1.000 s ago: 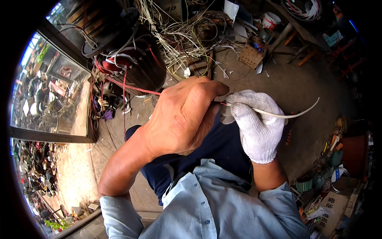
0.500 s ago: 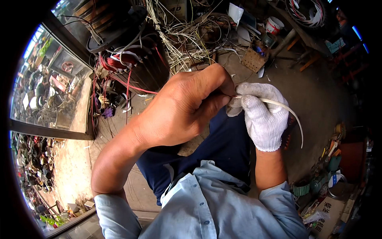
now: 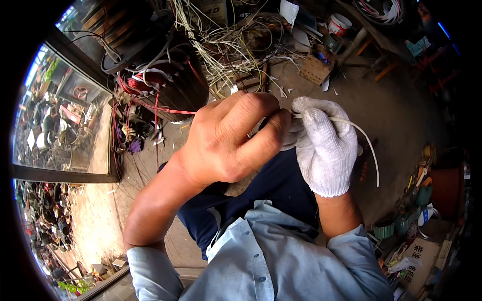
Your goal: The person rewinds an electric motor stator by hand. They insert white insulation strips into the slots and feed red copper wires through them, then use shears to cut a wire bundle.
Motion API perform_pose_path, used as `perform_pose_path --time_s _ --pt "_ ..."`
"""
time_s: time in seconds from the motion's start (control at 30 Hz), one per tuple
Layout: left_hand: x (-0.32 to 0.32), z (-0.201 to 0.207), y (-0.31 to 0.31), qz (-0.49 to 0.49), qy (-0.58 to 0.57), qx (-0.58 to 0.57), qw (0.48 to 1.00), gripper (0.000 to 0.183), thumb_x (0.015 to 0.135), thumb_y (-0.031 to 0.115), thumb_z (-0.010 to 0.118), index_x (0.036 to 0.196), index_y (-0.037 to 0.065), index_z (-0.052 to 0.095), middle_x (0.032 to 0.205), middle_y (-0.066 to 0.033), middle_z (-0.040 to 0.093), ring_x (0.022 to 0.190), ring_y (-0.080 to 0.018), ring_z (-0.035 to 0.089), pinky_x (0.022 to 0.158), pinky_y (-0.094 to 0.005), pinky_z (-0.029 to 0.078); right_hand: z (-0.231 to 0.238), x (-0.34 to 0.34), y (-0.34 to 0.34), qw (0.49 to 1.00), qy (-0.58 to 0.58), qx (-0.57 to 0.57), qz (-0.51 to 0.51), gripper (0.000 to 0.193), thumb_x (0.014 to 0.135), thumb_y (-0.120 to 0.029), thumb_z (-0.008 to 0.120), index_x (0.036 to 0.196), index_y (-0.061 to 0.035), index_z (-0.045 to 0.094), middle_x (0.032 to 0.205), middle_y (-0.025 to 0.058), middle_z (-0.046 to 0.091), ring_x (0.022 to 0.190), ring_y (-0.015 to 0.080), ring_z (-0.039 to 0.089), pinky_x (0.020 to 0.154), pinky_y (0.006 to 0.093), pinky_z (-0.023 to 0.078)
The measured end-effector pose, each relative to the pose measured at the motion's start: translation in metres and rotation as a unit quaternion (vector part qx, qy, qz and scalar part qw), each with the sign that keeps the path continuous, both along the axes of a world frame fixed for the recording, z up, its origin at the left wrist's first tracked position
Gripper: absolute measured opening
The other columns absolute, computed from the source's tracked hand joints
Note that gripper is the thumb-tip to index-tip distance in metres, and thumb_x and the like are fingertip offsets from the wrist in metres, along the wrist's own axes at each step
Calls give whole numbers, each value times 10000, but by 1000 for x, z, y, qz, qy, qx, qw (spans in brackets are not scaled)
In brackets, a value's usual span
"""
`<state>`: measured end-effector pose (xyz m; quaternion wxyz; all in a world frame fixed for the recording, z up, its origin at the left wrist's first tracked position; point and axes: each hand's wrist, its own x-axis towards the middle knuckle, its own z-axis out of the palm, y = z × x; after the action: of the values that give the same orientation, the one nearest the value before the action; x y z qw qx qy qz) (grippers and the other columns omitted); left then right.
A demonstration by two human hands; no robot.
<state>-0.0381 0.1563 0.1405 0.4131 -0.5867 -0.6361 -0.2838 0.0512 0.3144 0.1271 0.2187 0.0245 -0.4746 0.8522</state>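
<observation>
My bare left hand is closed, its fingers curled and its fingertips mostly hidden from view. Thin red wires run to it from the left and disappear behind its knuckles. Close by on the right, my right hand, in a white knitted glove, pinches a thin white sleeve tube between thumb and fingers. The tube's long free end curves out to the right and hangs down; its other end points at my left fingertips. Whether wire enters the tube is too small to tell.
A ribbed motor housing with red windings stands ahead on the left. Beyond lies a tangle of pale wires. A perforated box and a white-and-red bucket are at the far right. Tools and a cardboard box crowd the lower right.
My left hand has rolled, its fingers now more bent, and has shifted slightly down. My right hand has moved a little left with the white tube still pinched.
</observation>
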Motion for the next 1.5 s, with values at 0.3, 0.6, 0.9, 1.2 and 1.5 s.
perform_pose_path --time_s 0.3,0.6,0.9,1.2,1.5 --pt "-4 -5 5 6 49 43 998 332 619 78 701 933 -25 674 867 -109 622 636 -173 601 452 -274 473 -4 3 0 992 43 103 -54 146 962 -23 654 1087 52 664 1052 145 724 877 156 703 794 282 597" --pt "-2 -7 6 8 43 44 998 337 610 99 684 921 -32 679 871 -121 639 646 -185 606 470 -281 483 4 7 -1 996 5 81 -38 144 963 -34 657 1085 42 666 1031 126 730 873 139 705 776 270 594" --pt "-3 -6 9 -1 34 49 998 335 591 55 711 913 -34 682 853 -120 644 660 -186 616 489 -284 494 0 7 -1 992 30 106 -56 139 974 -26 636 1094 40 663 1061 125 722 925 150 700 816 280 588" --pt "-3 -7 11 6 36 47 998 342 586 29 739 917 -29 680 857 -111 642 649 -181 604 490 -279 489 5 10 -2 990 -9 116 -77 149 983 -54 634 1097 38 663 1063 121 723 918 148 701 802 270 582" --pt "-4 -5 10 0 42 26 999 336 590 54 702 914 -32 676 862 -116 645 651 -180 602 487 -279 481 6 9 -2 997 -19 67 -45 148 972 -32 640 1098 40 670 1028 120 728 886 153 711 758 283 615"
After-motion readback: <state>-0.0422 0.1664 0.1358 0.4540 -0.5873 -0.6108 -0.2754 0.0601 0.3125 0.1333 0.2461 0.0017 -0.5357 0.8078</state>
